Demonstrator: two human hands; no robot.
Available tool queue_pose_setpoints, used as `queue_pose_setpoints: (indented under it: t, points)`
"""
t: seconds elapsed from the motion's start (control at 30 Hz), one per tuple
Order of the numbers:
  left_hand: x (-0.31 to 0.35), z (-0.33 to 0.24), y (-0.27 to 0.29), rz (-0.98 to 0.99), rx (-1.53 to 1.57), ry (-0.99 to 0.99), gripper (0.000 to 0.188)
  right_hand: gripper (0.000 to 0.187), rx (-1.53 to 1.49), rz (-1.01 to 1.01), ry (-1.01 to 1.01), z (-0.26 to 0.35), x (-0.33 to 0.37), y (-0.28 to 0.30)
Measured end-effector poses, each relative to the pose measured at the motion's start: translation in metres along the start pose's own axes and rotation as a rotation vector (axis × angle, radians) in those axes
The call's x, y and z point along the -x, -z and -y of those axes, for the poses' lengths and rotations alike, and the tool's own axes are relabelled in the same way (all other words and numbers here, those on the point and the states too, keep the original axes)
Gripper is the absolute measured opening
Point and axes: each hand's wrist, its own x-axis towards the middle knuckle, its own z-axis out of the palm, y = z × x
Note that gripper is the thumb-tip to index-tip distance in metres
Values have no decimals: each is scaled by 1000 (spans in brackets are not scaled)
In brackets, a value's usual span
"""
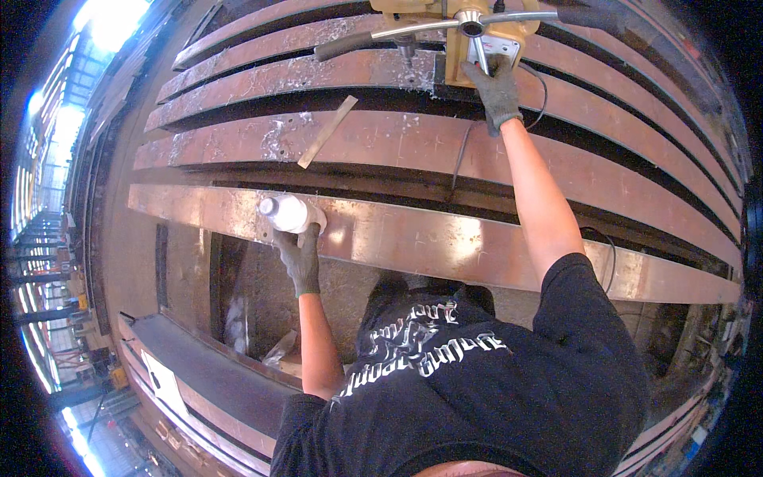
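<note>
Photographed over a row of metal beams: white bottle (288, 213) in the left hand (299, 258), above the near beam (381, 230) and tilted with its cap to the left; yellow drill (458, 57) farther forward, at the right hand (499, 94). Best managed, by the look of it, with a firm but light squeeze on the bottle, tipping no more than needed. Better, too, to work the lower spoke (480, 60) evenly with a full grasp than with fingertips alone, and to steer both gloves wide of the bit (408, 49) and of the sharp-looking shavings (273, 143). Wise to mind the loose strip (327, 131) lying between bottle and drill.

Wrapped around the bottle's side at left, with fingers well bent and forearm angled forward. Stretched almost straight at right, with thumb and fingers parted beside the spoke and panel (505, 46). Impossible to tell whether gripping the spoke or merely touching it.
</note>
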Motion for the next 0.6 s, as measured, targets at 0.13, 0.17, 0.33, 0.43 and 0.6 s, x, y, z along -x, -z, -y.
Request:
queue_pose_setpoints:
  t: [0.13, 0.17, 0.33, 0.43, 0.6]
  points:
    - [22, 20, 0, -102, 18, -54, 85, 62, -61, 131, -110, 20, 9, 4]
    - [27, 21, -6, -128, 16, -70, 84, 62, -65, 131, -80, 18, 9, 8]
    - [75, 15, -31, -139, -101, -63, 69, 64, -78, 202, -21, -8, 4, 7]
    - [81, -5, -47, 45, -225, -191, 58, 59, 75, 85, 5, 12, 13, 9]
    - [-34, -29, -120, 161, -456, -603, 41, 53, 391, -32, -28, 22, 25, 10]
